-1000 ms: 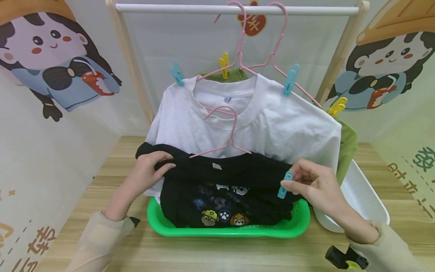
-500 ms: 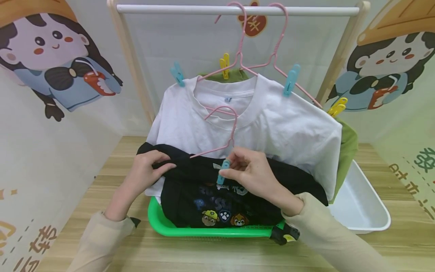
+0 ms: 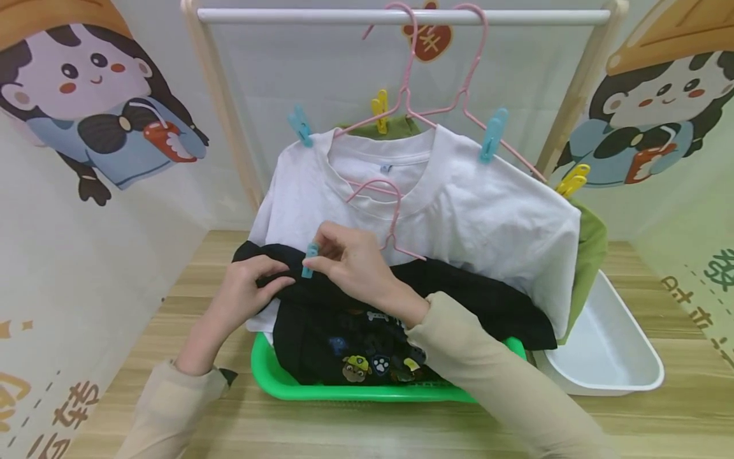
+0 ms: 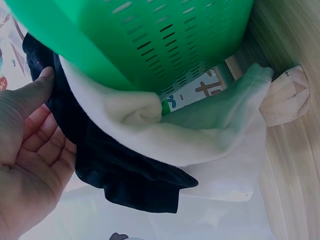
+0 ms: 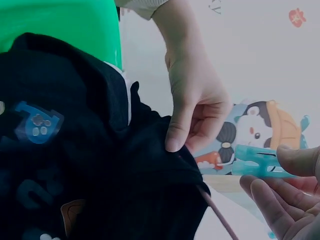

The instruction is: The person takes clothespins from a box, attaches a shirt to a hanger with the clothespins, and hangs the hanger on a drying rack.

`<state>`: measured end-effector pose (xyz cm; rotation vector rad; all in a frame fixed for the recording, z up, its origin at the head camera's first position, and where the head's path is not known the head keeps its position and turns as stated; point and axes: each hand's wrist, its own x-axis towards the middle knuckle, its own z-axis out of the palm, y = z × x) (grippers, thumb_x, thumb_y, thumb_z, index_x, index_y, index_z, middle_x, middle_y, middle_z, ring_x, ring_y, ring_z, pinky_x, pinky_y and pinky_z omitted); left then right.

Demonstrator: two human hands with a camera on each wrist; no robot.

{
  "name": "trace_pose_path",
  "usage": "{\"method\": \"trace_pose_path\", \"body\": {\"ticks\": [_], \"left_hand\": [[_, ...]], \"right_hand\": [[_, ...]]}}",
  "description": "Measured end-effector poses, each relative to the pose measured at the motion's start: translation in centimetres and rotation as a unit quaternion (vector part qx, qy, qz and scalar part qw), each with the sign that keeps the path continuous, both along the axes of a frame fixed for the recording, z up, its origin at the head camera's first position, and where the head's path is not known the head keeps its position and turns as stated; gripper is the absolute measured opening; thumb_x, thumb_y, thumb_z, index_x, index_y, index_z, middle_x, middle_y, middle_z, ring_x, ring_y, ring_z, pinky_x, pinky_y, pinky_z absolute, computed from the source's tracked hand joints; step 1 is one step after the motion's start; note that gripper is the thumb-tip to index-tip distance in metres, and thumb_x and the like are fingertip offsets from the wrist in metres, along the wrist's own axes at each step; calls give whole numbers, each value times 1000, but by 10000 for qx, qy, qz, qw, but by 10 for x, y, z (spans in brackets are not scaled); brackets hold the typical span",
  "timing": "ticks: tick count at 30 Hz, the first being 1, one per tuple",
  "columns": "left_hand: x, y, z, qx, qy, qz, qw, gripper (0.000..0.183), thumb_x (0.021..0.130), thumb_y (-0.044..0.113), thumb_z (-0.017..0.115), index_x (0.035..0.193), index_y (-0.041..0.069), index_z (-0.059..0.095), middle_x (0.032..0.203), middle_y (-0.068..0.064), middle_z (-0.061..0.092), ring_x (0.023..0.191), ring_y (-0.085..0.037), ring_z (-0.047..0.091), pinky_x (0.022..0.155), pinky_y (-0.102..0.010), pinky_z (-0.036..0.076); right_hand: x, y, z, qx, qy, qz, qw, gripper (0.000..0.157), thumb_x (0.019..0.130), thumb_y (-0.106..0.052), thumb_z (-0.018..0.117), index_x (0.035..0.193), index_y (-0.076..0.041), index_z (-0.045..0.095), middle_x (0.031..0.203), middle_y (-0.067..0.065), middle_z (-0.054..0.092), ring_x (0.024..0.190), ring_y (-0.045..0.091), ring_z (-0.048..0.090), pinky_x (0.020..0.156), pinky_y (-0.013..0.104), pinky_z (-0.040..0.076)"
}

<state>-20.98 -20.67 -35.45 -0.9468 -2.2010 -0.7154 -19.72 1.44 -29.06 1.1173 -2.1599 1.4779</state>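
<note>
A black T-shirt (image 3: 309, 338) with cartoon prints lies over a green basket, a pink hanger (image 3: 394, 220) rising from its neckline. My left hand (image 3: 249, 280) grips the shirt's left shoulder between thumb and fingers; the left wrist view shows its thumb on the black cloth. Close to that shoulder, my right hand (image 3: 358, 261) pinches a light blue clothespin (image 3: 309, 260) between thumb and fingers. In the right wrist view the clothespin (image 5: 260, 161) stands apart from the shirt, near the shoulder where the hanger's arm (image 5: 217, 212) comes out of the cloth.
Behind, a white T-shirt (image 3: 487, 204) hangs from a rack's white rail (image 3: 321, 16), with blue clothespins at its shoulders. A green garment (image 3: 589, 255) with yellow clothespins hangs behind it. The green basket (image 3: 367, 393) stands in front, a white tray (image 3: 608, 344) at right.
My right hand has carried the blue clothespin leftward from the shirt's right side, across the neckline, to near the left hand. The left hand keeps its grip on the shoulder.
</note>
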Motion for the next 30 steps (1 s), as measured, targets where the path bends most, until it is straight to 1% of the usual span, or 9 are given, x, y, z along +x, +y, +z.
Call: {"method": "trace_pose_path", "body": {"ticks": [3, 5, 9, 12, 18, 23, 30], "left_hand": [[0, 0, 1, 30, -45, -34, 10000, 18, 64, -6, 81, 77, -1, 70, 72, -7, 65, 63, -16, 61, 57, -26, 48], [1, 1, 1, 46, -49, -52, 10000, 18, 64, -7, 81, 77, -1, 70, 71, -7, 65, 63, -15, 61, 56, -26, 49], [2, 1, 2, 83, -64, -60, 9999, 19, 63, -8, 81, 76, -1, 70, 71, -7, 65, 62, -15, 60, 55, -27, 49], [3, 1, 2, 95, -118, -34, 9999, 18, 63, -8, 81, 76, -1, 70, 71, -6, 65, 62, -15, 61, 56, -24, 48], [3, -2, 0, 122, -120, -55, 9998, 18, 63, -7, 81, 75, -1, 69, 70, -6, 65, 62, -14, 61, 57, -19, 47], [4, -3, 0, 129, -116, -105, 9998, 19, 63, -7, 81, 75, 0, 70, 70, -6, 65, 62, -14, 60, 56, -21, 47], [4, -1, 0, 228, -34, -309, 9993, 21, 61, -11, 81, 76, -1, 69, 70, -6, 65, 60, -14, 60, 54, -24, 48]], "right_hand": [[-7, -8, -2, 236, 236, -122, 9994, 21, 79, 0, 72, 72, -5, 54, 69, 4, 66, 59, 9, 60, 56, 17, 45], [-12, -12, -3, 369, 305, -132, 9988, 21, 79, 0, 72, 72, -5, 54, 68, 4, 65, 59, 10, 60, 56, 16, 45], [-19, -17, -7, 541, 299, -80, 9981, 22, 78, 0, 73, 71, -5, 53, 66, 4, 65, 57, 9, 59, 55, 15, 45], [-22, -19, -9, 645, 307, -70, 9974, 22, 77, 0, 74, 71, -5, 53, 65, 3, 65, 56, 9, 59, 54, 16, 44], [-24, -24, -9, 1119, 336, -98, 9931, 21, 78, -3, 75, 73, -6, 54, 67, 2, 66, 59, 9, 58, 57, 15, 42], [-24, -27, -11, 1364, 341, -125, 9900, 22, 77, -4, 75, 72, -7, 54, 69, 3, 66, 62, 11, 60, 59, 16, 42], [-24, -30, -12, 1702, 443, -255, 9841, 21, 78, -8, 76, 74, -7, 55, 73, 3, 67, 67, 13, 62, 61, 18, 44]]}}
